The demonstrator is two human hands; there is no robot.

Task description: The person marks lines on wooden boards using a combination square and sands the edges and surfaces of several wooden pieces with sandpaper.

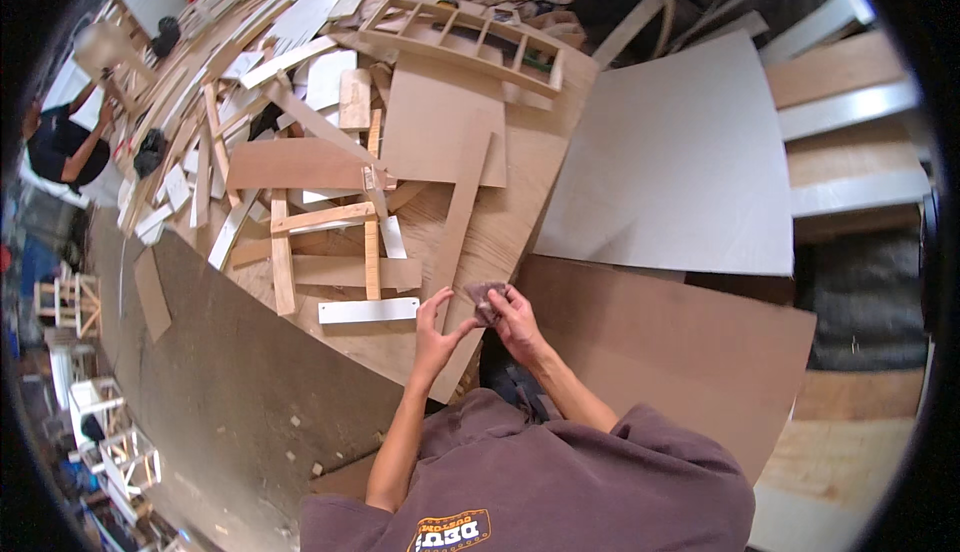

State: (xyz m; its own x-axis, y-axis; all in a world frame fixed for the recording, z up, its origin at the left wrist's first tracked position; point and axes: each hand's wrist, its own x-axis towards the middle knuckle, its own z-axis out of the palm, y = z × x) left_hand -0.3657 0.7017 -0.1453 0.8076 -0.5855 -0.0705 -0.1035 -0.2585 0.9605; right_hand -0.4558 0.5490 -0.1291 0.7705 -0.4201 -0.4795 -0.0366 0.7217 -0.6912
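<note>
Plywood worktop (522, 167), strewn with offcuts (350, 272). Mid-frame, the right hand (518, 325) pinches a small brownish piece (480, 293), fingertips probably sufficing for something so slight; the left hand (433, 344) curves open, thumb near the piece, contact unclear. Upper centre, a compartmented frame (460, 57) rests, perhaps parked out of reach. Pale panel (680, 152) right; co-worker (70, 142) upper left.

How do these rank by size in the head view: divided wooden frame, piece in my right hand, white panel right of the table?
Largest: white panel
Divided wooden frame
Smallest: piece in your right hand
</note>
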